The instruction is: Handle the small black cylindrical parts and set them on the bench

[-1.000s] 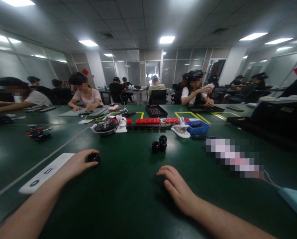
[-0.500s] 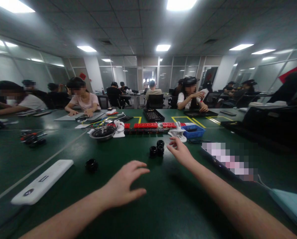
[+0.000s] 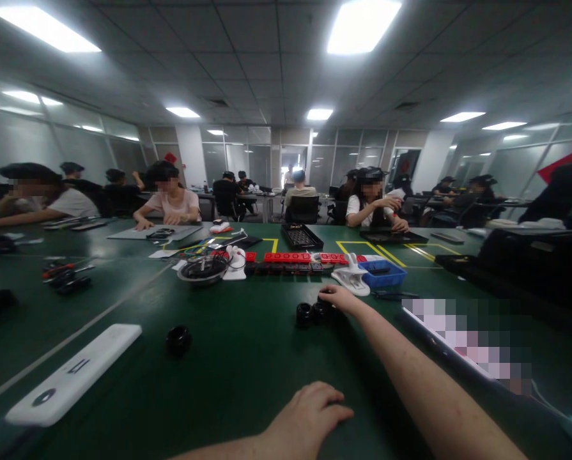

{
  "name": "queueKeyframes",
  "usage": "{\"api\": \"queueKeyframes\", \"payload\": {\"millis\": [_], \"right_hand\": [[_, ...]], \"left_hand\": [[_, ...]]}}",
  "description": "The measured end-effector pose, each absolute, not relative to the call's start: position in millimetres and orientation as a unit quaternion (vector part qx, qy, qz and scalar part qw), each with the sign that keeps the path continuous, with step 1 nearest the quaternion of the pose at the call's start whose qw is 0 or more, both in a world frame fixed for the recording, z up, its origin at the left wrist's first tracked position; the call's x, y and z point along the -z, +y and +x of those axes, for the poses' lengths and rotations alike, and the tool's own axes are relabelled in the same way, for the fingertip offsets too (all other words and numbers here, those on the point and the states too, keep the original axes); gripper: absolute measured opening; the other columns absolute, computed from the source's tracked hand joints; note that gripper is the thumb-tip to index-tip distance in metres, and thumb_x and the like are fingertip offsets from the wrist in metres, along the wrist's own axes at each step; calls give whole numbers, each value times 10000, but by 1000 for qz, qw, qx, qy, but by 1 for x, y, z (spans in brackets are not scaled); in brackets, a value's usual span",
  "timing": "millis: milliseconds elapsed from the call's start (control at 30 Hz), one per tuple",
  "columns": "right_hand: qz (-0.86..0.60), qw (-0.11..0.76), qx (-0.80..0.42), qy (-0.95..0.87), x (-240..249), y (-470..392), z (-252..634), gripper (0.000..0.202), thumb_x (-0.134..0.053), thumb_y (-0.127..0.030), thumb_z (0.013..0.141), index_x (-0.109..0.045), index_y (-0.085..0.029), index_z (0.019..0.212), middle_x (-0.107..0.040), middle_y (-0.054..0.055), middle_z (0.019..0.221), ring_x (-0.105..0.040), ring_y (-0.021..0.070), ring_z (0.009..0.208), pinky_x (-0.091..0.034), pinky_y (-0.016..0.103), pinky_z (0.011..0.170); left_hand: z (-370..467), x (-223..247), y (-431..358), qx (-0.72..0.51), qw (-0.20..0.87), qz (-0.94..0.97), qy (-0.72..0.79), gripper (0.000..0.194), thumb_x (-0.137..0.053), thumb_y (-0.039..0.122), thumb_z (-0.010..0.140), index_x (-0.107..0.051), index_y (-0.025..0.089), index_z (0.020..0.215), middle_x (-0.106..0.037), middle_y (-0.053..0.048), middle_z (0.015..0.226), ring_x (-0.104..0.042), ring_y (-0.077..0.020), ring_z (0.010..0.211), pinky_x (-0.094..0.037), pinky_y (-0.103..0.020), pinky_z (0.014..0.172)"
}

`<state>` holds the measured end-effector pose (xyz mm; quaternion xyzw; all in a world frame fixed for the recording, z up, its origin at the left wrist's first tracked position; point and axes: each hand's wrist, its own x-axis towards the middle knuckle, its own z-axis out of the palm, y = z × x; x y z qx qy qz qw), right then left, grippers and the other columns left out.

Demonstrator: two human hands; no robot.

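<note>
My right hand [image 3: 339, 298] is at a small group of black ring-shaped parts [image 3: 305, 314], its fingers closed over the rearmost one, which they mostly hide. Two more of these parts sit just in front and to the left of it. Nearer to me, my left hand [image 3: 314, 412] hovers low over the green table [image 3: 228, 383] with its fingers apart and nothing in it. A separate black ring part [image 3: 178, 340] lies to the left.
A white oblong device [image 3: 79, 374] lies at the left. Farther back are a metal bowl [image 3: 202, 271], red power strips [image 3: 288, 257], a white clamp stand [image 3: 351, 276] and a blue basket [image 3: 384, 273]. A blurred-out flat object is at the right. People sit beyond.
My right hand has reached the rear black part and closed on it. My left hand has moved right and nearer to me. The head view has tilted up slightly.
</note>
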<state>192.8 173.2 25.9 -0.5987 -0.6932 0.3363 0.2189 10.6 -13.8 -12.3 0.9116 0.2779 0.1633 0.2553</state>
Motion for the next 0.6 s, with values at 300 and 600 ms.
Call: {"api": "queueKeyframes", "payload": {"millis": [300,600], "right_hand": [[-555,235,-424,-676,-31,72,269,219,-644,-244,763,-548,-140,929,-621,42,936,-595,187,884,-481,326,770],[-474,278,-448,-705,-19,-27,198,310,-714,-192,593,-539,-180,848,-600,-17,769,-571,165,723,-446,247,612]], "left_hand": [[12,-9,-22,-199,294,869,344,505,-677,305,680,-520,237,1155,-476,-61,1217,-403,-260,1139,-312,-409,986],[5,-4,-21,-214,216,847,436,825,-745,570,494,-500,205,1192,-448,-119,1272,-340,-340,1198,-69,-576,1033]]}}
